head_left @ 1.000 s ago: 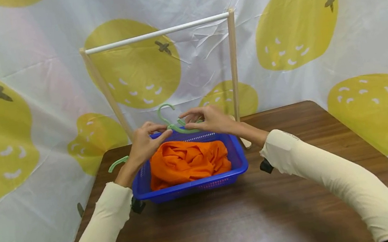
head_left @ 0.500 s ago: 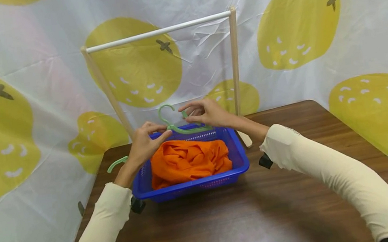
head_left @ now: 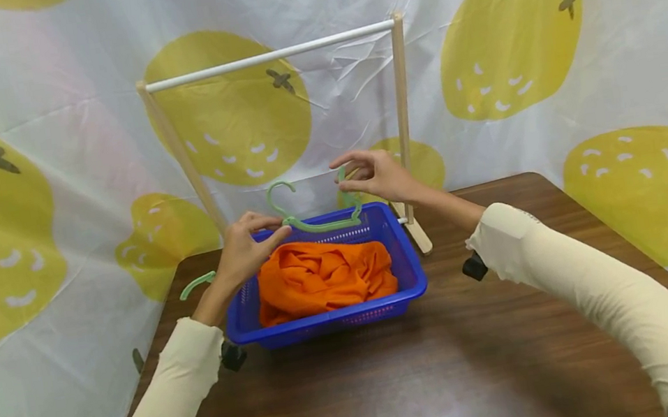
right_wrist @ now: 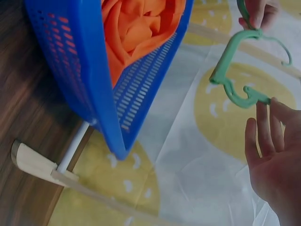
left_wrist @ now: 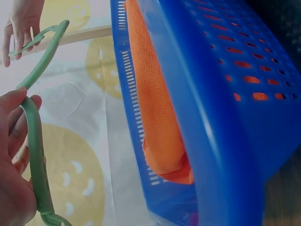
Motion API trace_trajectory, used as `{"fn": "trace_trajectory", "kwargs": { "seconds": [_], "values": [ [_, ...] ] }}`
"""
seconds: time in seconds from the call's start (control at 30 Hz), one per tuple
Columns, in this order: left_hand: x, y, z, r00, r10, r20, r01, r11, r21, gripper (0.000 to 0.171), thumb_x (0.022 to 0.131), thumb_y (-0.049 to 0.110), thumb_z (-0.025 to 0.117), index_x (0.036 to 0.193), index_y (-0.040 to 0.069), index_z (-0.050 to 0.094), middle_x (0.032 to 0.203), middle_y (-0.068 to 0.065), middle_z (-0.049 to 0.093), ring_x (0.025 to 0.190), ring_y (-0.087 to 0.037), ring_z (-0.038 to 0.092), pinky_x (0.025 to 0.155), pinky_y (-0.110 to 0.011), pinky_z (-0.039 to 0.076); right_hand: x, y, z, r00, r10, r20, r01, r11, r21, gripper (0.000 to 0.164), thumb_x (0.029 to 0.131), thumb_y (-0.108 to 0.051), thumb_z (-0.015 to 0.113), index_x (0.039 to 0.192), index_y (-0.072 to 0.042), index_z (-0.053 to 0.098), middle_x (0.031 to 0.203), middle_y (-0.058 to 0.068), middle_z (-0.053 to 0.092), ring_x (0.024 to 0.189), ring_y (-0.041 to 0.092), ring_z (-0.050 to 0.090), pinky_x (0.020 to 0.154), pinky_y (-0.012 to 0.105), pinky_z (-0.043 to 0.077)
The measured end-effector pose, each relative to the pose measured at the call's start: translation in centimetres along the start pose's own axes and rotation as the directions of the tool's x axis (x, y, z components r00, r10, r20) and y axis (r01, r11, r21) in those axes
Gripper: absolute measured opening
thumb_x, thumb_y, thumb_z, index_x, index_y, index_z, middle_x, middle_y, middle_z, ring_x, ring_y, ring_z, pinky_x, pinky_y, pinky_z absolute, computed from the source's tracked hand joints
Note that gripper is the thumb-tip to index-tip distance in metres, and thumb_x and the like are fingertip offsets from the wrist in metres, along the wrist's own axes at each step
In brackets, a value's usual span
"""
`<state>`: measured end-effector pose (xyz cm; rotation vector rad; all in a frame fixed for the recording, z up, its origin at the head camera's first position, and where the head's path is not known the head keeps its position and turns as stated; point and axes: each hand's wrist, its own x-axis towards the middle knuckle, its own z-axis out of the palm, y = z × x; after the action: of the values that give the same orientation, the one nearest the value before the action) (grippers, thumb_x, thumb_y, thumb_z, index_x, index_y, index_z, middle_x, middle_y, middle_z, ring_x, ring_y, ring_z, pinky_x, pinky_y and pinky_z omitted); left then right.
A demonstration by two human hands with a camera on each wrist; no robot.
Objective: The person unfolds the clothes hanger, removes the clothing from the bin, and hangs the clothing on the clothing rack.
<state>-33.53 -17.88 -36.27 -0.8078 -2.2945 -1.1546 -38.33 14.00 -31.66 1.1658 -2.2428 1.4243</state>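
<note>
A light green plastic hanger (head_left: 324, 226) with a hook (head_left: 272, 195) is held up over the back of the blue basket. My left hand (head_left: 244, 248) pinches it near the middle, just under the hook; its left end pokes out beyond that wrist. In the right wrist view, my right hand (right_wrist: 275, 150) pinches the tip of a hinged end piece (right_wrist: 237, 98), which bends away from the hanger's right arm (right_wrist: 228, 54). My left thumb and fingers grip the hanger's joint in the left wrist view. Crumpled orange cloth (head_left: 324, 277) lies in the basket (head_left: 411, 290).
Behind the basket stands a small rack with wooden posts (head_left: 404, 107) and a white top bar (head_left: 270, 57); its right foot (head_left: 418, 236) rests on the brown wooden table (head_left: 499, 215). A white curtain with yellow fruit prints (head_left: 508, 37) hangs around the table.
My right hand has moved up and to the right, swinging the hanger's end piece outward from the arm. My left hand keeps its hold and has hardly moved.
</note>
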Motion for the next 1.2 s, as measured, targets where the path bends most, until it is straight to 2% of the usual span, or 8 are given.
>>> {"fn": "trace_trajectory", "kwargs": {
  "seconds": [0.17, 0.27, 0.4, 0.53, 0.7, 0.93, 1.2],
  "values": [
    [-0.1, 0.0, -0.3, 1.000, -0.008, -0.006, 0.008, 1.000, 0.002, 0.022, 0.090, 0.018, 0.084, 0.105, 0.003, 0.082, 0.099, -0.010, 0.072, 0.098, -0.028, 0.065, 0.091, -0.046, 0.052, -0.5, 0.0, -1.2, 0.999, 0.052, -0.010, -0.052, 0.998, 0.020, 0.038, 0.094, 0.001, 0.075, 0.132, 0.002, 0.066, 0.101, 0.022, 0.075, 0.085, 0.031, 0.076, 0.070, 0.027, 0.059],
    [-0.2, 0.0, -0.5, 1.000, -0.013, -0.008, 0.013, 1.000, 0.011, 0.022, 0.090, 0.017, 0.084, 0.105, 0.003, 0.082, 0.099, -0.011, 0.072, 0.098, -0.028, 0.065, 0.091, -0.045, 0.052, -0.9, 0.0, -1.8, 0.995, 0.095, -0.007, -0.095, 0.995, 0.034, 0.040, 0.094, 0.002, 0.074, 0.133, 0.002, 0.066, 0.103, 0.023, 0.075, 0.084, 0.024, 0.077, 0.068, 0.025, 0.058],
    [-0.4, -0.1, -0.8, 1.000, -0.023, -0.020, 0.023, 1.000, 0.007, 0.022, 0.089, 0.017, 0.085, 0.105, 0.002, 0.082, 0.099, -0.012, 0.071, 0.098, -0.027, 0.065, 0.091, -0.044, 0.051, -1.5, 0.5, -2.4, 0.993, 0.122, -0.002, -0.121, 0.989, 0.089, 0.041, 0.094, 0.005, 0.072, 0.134, 0.006, 0.063, 0.106, 0.027, 0.074, 0.084, 0.016, 0.076, 0.072, 0.026, 0.060],
    [-0.7, -0.2, -1.1, 0.998, -0.039, -0.043, 0.038, 0.999, -0.008, 0.022, 0.088, 0.016, 0.085, 0.105, 0.002, 0.082, 0.099, -0.013, 0.072, 0.097, -0.027, 0.064, 0.090, -0.042, 0.050, -2.1, 1.5, -2.9, 0.992, 0.126, -0.002, -0.125, 0.985, 0.120, 0.039, 0.094, 0.009, 0.069, 0.133, 0.011, 0.062, 0.106, 0.032, 0.071, 0.085, 0.018, 0.076, 0.077, 0.028, 0.061],
    [-0.8, -0.5, -1.7, 0.995, -0.047, -0.084, 0.046, 0.999, -0.013, 0.022, 0.089, 0.017, 0.085, 0.105, 0.002, 0.082, 0.099, -0.012, 0.073, 0.097, -0.028, 0.065, 0.088, -0.040, 0.048, -2.9, 2.5, -3.4, 0.990, 0.138, 0.002, -0.138, 0.989, 0.056, 0.034, 0.095, 0.007, 0.070, 0.129, 0.009, 0.065, 0.103, 0.031, 0.072, 0.086, 0.017, 0.076, 0.078, 0.025, 0.060],
    [-0.6, -0.4, -1.9, 0.992, -0.029, -0.125, 0.027, 0.999, -0.020, 0.020, 0.088, 0.015, 0.086, 0.104, 0.004, 0.083, 0.099, -0.012, 0.074, 0.095, -0.025, 0.065, 0.089, -0.052, 0.049, -4.4, 3.3, -3.9, 0.985, 0.169, 0.040, -0.165, 0.982, -0.093, 0.031, 0.095, -0.002, 0.074, 0.126, 0.002, 0.070, 0.102, 0.020, 0.077, 0.091, 0.025, 0.076, 0.078, 0.021, 0.057],
    [-0.6, -0.2, -1.6, 0.993, -0.017, -0.113, 0.018, 1.000, 0.012, 0.019, 0.087, 0.015, 0.086, 0.102, 0.003, 0.083, 0.097, -0.012, 0.074, 0.094, -0.028, 0.065, 0.085, -0.038, 0.049, -5.3, 3.9, -3.7, 0.975, 0.187, 0.120, -0.162, 0.968, -0.192, 0.025, 0.096, -0.010, 0.076, 0.119, -0.002, 0.075, 0.105, 0.012, 0.078, 0.092, 0.024, 0.076, 0.084, 0.030, 0.059]
  ]
}}
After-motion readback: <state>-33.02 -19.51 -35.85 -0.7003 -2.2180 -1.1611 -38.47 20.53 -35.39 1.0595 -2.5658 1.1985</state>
